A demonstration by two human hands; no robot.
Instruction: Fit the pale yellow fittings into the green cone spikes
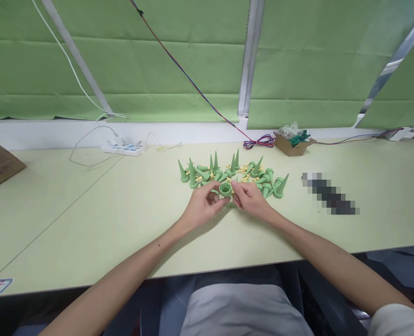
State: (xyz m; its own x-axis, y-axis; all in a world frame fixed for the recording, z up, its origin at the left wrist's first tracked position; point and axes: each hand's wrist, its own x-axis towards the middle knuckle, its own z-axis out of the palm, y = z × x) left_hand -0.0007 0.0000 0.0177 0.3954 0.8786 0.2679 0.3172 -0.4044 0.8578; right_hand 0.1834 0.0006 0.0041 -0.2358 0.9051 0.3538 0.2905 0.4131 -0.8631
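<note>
Beyond both hands, green blinds [158, 70] over a white ledge [53, 136], crossed by a thin red-and-blue cable [189, 80] running down to a loose coil [260, 142]. Beneath both hands, a pale tabletop [105, 224], with a long seam well to the left of the left hand [203, 204].

Clamped between the left thumb and fingers, a round green piece [225, 189], open end up, with rings showing inside. Just right of that piece, the right hand [249, 198], fingers curled in and thumb laid along them, close against the rim; too small to tell whether anything is pinched there.

Directly beyond both hands, a loose spread of green cones [281, 187], some upright on their bases, others tipped over, with small yellow parts [244, 179] scattered among them.

Farther off to the right of the right hand, a dark object [333, 196], pixelated past naming; behind it, near the ledge, a small cardboard box [293, 150] with clear plastic and something green inside. Far left of the left hand, a white power strip [126, 149] with cords, then a brown item [0, 163] at the edge of view.
</note>
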